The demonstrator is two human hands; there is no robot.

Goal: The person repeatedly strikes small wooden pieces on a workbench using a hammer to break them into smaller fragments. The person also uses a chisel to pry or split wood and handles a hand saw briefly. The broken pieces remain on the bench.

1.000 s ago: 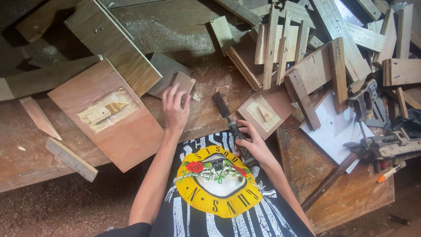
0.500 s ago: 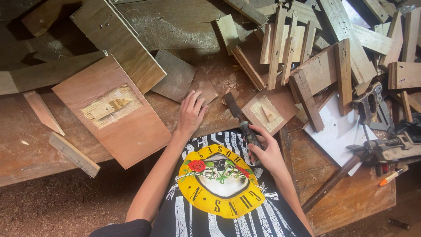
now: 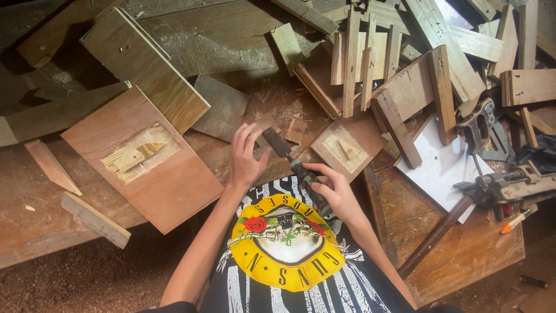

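My right hand (image 3: 339,196) is shut on the dark handle of a chisel (image 3: 301,171), close to my chest. The chisel's flat blade points up and left across the wooden bench (image 3: 405,203). My left hand (image 3: 246,155) lies just left of the blade with its fingers spread and nothing in them. Its fingertips sit near a small brown wood scrap (image 3: 265,123). Another small chip (image 3: 295,131) lies beyond the blade tip. To the right of the chisel is a square plywood piece (image 3: 348,146) with a pale recessed patch.
A big reddish board (image 3: 174,185) with a torn patch and a long plank (image 3: 145,64) lie left. A grey square (image 3: 220,107) sits between them. Slats (image 3: 370,58) are piled at the back right. A white sheet (image 3: 440,168), metal clamp (image 3: 509,185) and orange marker (image 3: 515,221) are right.
My left hand has drawn back from the grey square toward my body and now sits beside the chisel blade. The right hand keeps its hold on the chisel.
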